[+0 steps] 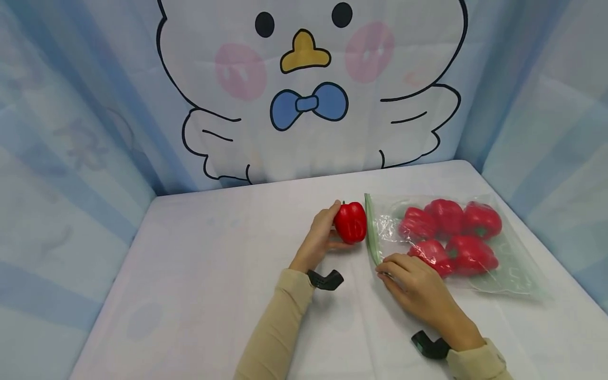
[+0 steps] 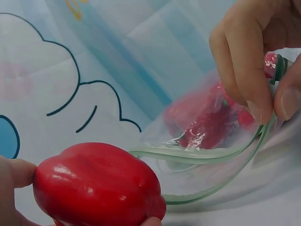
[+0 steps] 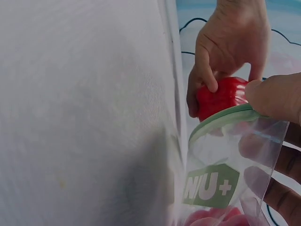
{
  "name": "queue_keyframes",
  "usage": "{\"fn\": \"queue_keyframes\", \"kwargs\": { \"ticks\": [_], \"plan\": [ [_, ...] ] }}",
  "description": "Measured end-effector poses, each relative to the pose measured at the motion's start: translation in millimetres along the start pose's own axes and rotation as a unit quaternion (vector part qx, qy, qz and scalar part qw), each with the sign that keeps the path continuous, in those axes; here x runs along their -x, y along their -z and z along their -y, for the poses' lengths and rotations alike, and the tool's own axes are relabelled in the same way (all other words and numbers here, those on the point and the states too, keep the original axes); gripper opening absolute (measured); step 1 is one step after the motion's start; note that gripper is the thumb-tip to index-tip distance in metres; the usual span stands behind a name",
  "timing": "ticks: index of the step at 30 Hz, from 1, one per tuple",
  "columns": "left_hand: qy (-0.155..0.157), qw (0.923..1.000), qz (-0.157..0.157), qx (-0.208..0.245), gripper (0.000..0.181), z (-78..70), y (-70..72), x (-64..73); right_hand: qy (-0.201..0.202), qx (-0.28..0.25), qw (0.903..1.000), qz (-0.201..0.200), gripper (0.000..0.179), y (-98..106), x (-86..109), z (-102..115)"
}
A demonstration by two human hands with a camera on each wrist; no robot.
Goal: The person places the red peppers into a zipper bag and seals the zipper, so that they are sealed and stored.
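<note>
A shiny red bell pepper (image 1: 351, 222) is gripped by my left hand (image 1: 319, 238) right at the mouth of a clear zip bag (image 1: 518, 282). The bag lies on its side with several red bell peppers (image 1: 444, 216) inside. My right hand (image 1: 421, 290) pinches the near corner of the bag's green zip edge (image 1: 372, 232). In the left wrist view the two zip strips (image 2: 202, 160) stand apart, so the mouth gapes beside the held pepper (image 2: 99, 186). The right wrist view shows my thumb (image 3: 275, 96) on the zip edge and fingers behind the film.
The bag rests on a white-covered table (image 1: 199, 285), toward its right side. Blue-and-white curtains (image 1: 62, 158) enclose the left, back and right, the rear one printed with a cartoon bird. Black wrist devices (image 1: 326, 280) sit on both wrists.
</note>
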State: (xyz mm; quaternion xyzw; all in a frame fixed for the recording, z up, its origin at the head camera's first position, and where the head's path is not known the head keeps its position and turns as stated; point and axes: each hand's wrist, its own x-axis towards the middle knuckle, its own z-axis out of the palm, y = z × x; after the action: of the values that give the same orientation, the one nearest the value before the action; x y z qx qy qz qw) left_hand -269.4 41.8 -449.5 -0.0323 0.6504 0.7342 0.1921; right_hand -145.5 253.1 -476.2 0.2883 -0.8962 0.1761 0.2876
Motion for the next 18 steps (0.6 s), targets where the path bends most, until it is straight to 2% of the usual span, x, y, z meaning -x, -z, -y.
{"fn": "queue_keyframes", "kwargs": {
  "ticks": [6, 14, 18],
  "plan": [
    [-0.003, 0.9992, -0.038, -0.014, 0.063, 4.4, -6.2, -2.8, 0.004, -0.004, 1.0000, 0.004, 0.037, -2.3, -0.8, 0.1],
    [-0.030, 0.9959, -0.079, -0.031, 0.068, 7.3, -18.3, -10.5, -0.003, -0.001, 0.9999, 0.010, 0.038, -3.1, -3.0, -0.4],
    [-0.037, 0.9896, -0.113, -0.082, 0.066, 12.2, -20.6, -11.2, -0.003, -0.003, 0.9999, 0.014, 0.038, -6.8, -2.9, 0.9]
  ]
}}
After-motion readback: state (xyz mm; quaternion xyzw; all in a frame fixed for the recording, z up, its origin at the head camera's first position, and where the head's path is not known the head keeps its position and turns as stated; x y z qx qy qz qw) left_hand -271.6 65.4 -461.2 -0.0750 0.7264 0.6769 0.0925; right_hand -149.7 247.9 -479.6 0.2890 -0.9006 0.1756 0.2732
